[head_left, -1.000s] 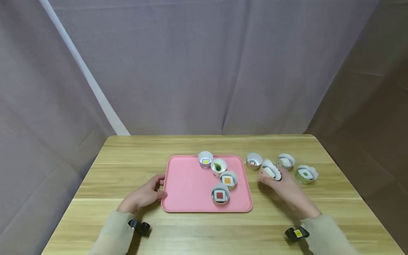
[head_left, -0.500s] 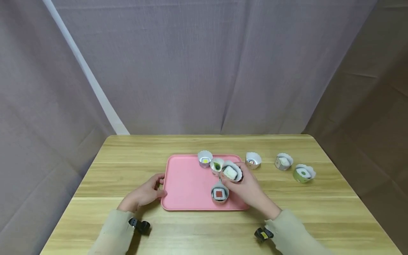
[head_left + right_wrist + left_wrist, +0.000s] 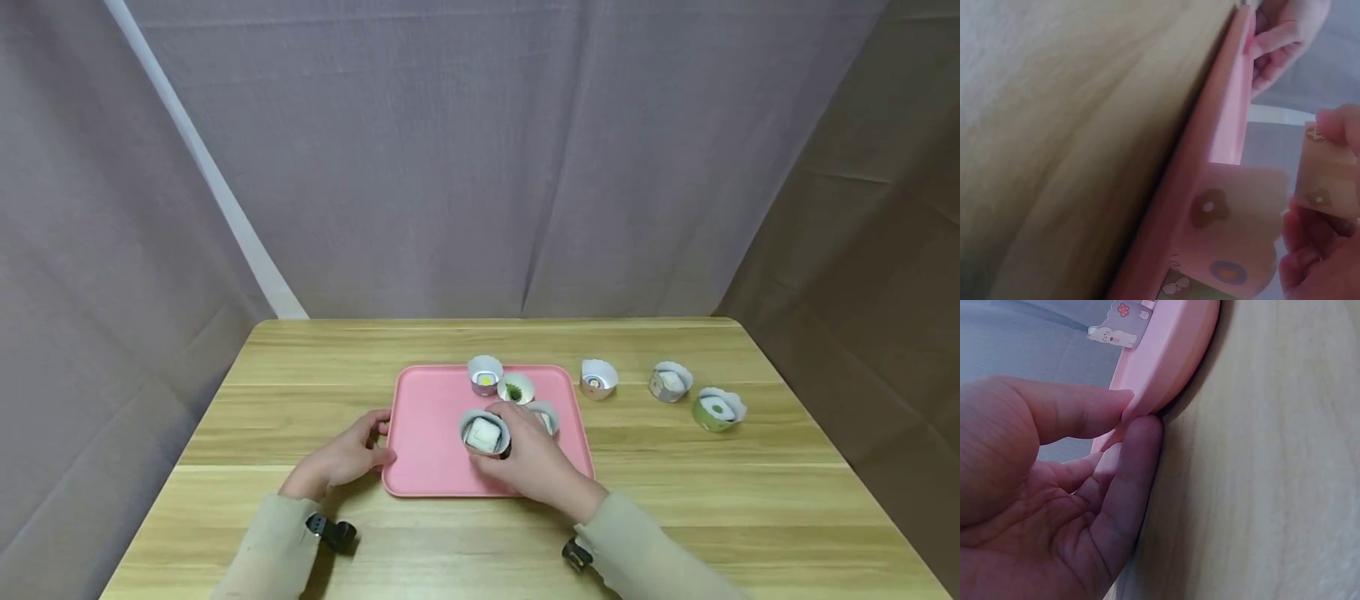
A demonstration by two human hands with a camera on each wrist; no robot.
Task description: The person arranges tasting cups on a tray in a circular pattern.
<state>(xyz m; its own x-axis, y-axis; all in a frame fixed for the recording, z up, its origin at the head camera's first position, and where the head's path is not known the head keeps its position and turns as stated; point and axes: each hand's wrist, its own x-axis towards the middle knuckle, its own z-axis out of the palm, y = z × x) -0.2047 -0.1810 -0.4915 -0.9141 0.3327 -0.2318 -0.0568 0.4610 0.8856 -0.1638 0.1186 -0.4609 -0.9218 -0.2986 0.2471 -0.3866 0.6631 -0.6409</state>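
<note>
My left hand (image 3: 341, 452) pinches the left rim of the pink tray (image 3: 431, 433), thumb on top and a finger underneath, as the left wrist view shows. My right hand (image 3: 531, 460) grips a scalloped paper baking cup (image 3: 1329, 172) holding a white-topped block like a sushi roll. That cup is raised over the middle of the tray. Behind it on the tray are a cup with a yellow-centred piece (image 3: 485, 375) and one with green leaf (image 3: 516, 388). Another cup (image 3: 547, 413) is partly covered by my right hand. In the right wrist view, a flower-printed cup (image 3: 1235, 219) stands near the tray's front edge.
Right of the tray, on the wooden table (image 3: 675, 500), stand a cup with a small round piece (image 3: 598, 380), a cup with a white piece (image 3: 671, 382) and a green cup (image 3: 718, 409). A grey curtain (image 3: 420, 167) hangs behind the table.
My right hand has carried the baking cup leftward from the group on the right, over the tray, to its middle. My left hand stays at the tray's left rim.
</note>
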